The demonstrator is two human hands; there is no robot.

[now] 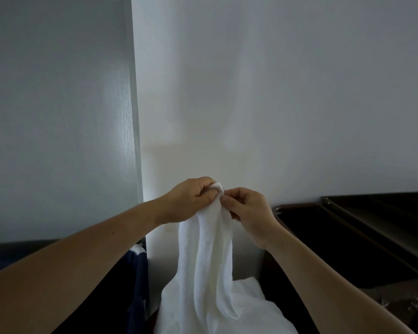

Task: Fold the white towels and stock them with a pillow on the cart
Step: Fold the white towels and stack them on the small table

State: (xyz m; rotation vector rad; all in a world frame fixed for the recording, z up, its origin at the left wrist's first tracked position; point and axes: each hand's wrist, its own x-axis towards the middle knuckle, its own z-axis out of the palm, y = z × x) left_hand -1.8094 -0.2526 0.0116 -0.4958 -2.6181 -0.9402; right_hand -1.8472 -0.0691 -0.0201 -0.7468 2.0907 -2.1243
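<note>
Both hands held a white towel up by its top edge in front of a wall.

The left hand [191,201] had its fingers curled round a bunched corner of the towel [208,261]. The right hand [249,213] pinched the same edge just beside it, so the two hands were almost touching. The towel hung straight down between the forearms in loose folds and met a white heap at the bottom edge of the view; whether that heap was the same towel could not be told. The cart [348,249], dark, stood to the right, apart from the towel. The wall [275,92] was pale, with a grey panel [58,116] to the left. A dark blue cloth [139,273] hung below the left forearm.
</note>
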